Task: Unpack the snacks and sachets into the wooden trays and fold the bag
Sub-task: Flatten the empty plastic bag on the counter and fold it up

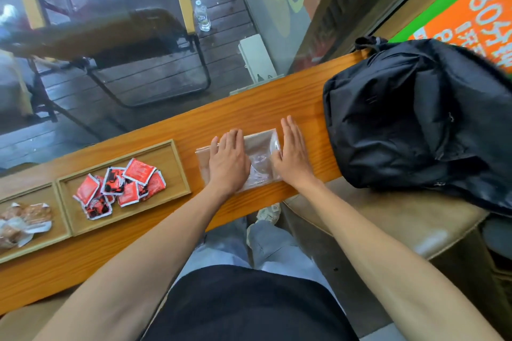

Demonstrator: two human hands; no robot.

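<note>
orange sign (479, 16), white "30"

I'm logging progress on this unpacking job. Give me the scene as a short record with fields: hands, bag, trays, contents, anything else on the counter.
left hand: flat, palm down on the plastic bag
right hand: flat, pressing the bag's right side
plastic bag: clear, looks empty, lying flattened on the wooden counter
sachet tray: wooden, left of the bag, holds red sachets in a loose pile
snack tray: far left, partly cut off, holds wrapped snacks
other: black backpack on the counter's right end
</note>
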